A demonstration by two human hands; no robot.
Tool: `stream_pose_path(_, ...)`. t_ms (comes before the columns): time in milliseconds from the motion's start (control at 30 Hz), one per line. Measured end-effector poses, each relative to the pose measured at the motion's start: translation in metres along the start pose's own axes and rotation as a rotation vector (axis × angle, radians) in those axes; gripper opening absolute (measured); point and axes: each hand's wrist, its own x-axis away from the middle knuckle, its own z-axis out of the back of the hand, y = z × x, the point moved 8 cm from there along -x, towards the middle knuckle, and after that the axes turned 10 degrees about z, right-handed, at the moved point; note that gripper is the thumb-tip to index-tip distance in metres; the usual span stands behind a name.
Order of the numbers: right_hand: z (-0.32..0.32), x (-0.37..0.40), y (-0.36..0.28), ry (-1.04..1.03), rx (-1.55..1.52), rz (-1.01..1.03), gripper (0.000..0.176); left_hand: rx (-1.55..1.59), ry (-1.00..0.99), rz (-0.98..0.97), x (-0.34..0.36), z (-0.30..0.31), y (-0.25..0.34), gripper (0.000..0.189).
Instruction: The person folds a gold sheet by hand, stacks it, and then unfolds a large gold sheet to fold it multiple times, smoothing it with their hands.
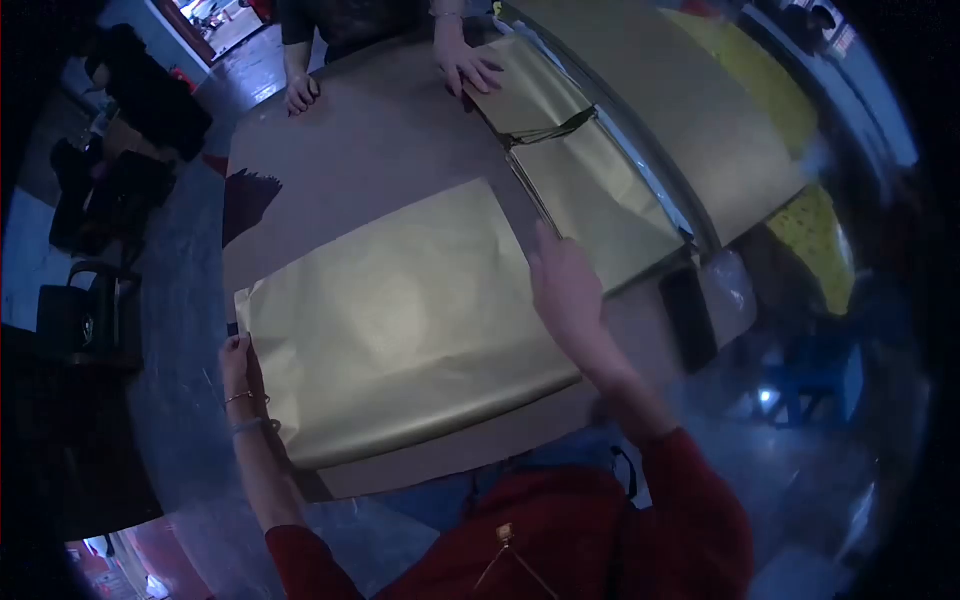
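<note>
While the left hand [238, 362] is touching the sheet [400, 320] at the tabletop's [380, 150] left edge, grip unclear, the right hand [565, 290] is lying open-palmed. Even, gentle tension is likely helping.

Gold paper sheet [400, 320] flat on brown table, slightly creased, angled.

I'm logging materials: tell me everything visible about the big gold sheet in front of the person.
The gold sheet is one large rectangle, seemingly metallic paper, faintly creased, lying flat and askew on the brown table. The left hand touches its left edge near a corner; the right hand rests, fingers extended, at its right edge. A stack of similar sheets lies just beyond.
</note>
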Motion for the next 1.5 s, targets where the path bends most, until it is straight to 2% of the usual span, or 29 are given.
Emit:
stream_pose_path(33,0.009,0.012,0.019,-0.081,-0.140,-0.213,0.045,0.006,-0.014,0.065,0.015,0.002,0.014,0.020)
stream_pose_path(67,0.014,0.021,0.026,-0.095,-0.141,-0.200,0.045,0.030,-0.011,0.133,0.022,0.002,0.021,0.019)
stream_pose_path(133,0.023,0.046,0.042,-0.048,-0.184,-0.295,0.037,-0.040,0.012,0.130,0.019,0.002,0.017,0.020)
stream_pose_path(167,0.019,0.051,0.034,-0.078,-0.189,-0.246,0.037,0.015,-0.004,0.127,0.021,-0.001,0.014,0.021)
stream_pose_path(233,0.008,0.052,0.010,0.003,-0.523,-0.081,0.029,0.010,0.031,0.093,0.022,0.000,0.018,0.024)
stream_pose_path(267,-0.012,0.053,0.003,-0.198,-0.660,-0.231,0.022,-0.061,0.061,0.061,0.025,0.001,0.024,0.026)
stream_pose_path(300,-0.019,0.043,-0.009,-0.222,-0.675,-0.188,0.022,-0.020,0.082,0.070,0.034,-0.003,0.033,0.028)
stream_pose_path(367,-0.013,0.012,-0.043,-0.072,-0.697,0.097,0.023,0.027,0.133,0.090,0.033,0.007,0.026,0.030)
stream_pose_path(400,-0.015,-0.003,-0.058,-0.147,-0.668,0.122,0.023,0.031,0.095,0.090,0.018,-0.002,0.010,0.030)
stream_pose_path(433,-0.019,-0.018,-0.073,-0.107,-0.584,0.222,0.024,0.036,0.052,0.083,0.009,-0.007,0.003,0.029)
stream_pose_path(500,-0.051,-0.038,-0.086,-0.052,-0.447,0.342,0.028,0.041,0.113,0.054,0.019,-0.005,0.015,0.028)
stream_pose_path(533,-0.061,-0.050,-0.087,-0.049,-0.445,0.342,0.028,0.044,0.167,0.024,0.027,-0.005,0.031,0.027)
stream_pose_path(567,-0.070,-0.058,-0.092,-0.061,-0.394,0.358,0.030,0.007,0.146,0.122,0.034,-0.003,0.034,0.027)
stream_pose_path(600,-0.080,-0.066,-0.098,-0.076,-0.351,0.381,0.031,0.005,0.154,0.132,0.033,-0.005,0.031,0.027)
stream_pose_path(667,-0.098,-0.084,-0.098,-0.054,-0.253,0.421,0.033,0.073,0.093,0.099,0.027,-0.009,0.020,0.028)
stream_pose_path(700,-0.103,-0.091,-0.095,-0.021,-0.146,0.445,0.035,0.104,0.077,0.130,0.036,-0.008,0.031,0.028)
stream_pose_path(733,-0.107,-0.096,-0.093,-0.030,-0.163,0.474,0.035,0.137,0.064,0.164,0.045,-0.010,0.044,0.028)
stream_pose_path(800,-0.115,-0.107,-0.087,-0.058,0.035,0.468,0.041,0.011,0.162,0.148,0.045,-0.004,0.046,0.028)
stream_pose_path(833,-0.120,-0.110,-0.085,-0.062,0.013,0.500,0.041,0.018,0.183,0.129,0.051,-0.004,0.053,0.029)
stream_pose_path(900,-0.139,-0.117,-0.065,-0.187,0.005,0.358,0.046,0.007,0.188,0.108,0.054,-0.001,0.056,0.031)
stream_pose_path(1033,-0.150,-0.117,-0.047,-0.231,0.006,0.282,0.048,-0.017,0.167,0.149,0.041,-0.005,0.043,0.031)
stream_pose_path(1100,-0.152,-0.117,-0.046,-0.213,0.009,0.306,0.048,0.008,0.155,0.169,0.043,-0.008,0.044,0.029)
stream_pose_path(1167,-0.156,-0.116,-0.045,-0.198,0.015,0.324,0.048,-0.122,0.282,0.112,0.051,0.003,0.056,0.025)
stream_pose_path(1300,-0.153,-0.118,-0.051,-0.178,0.022,0.325,0.048,-0.072,0.227,0.155,0.051,0.003,0.054,0.021)
stream_pose_path(1500,-0.156,-0.121,-0.064,-0.213,0.044,0.309,0.048,-0.252,0.338,0.114,0.059,0.008,0.069,0.015)
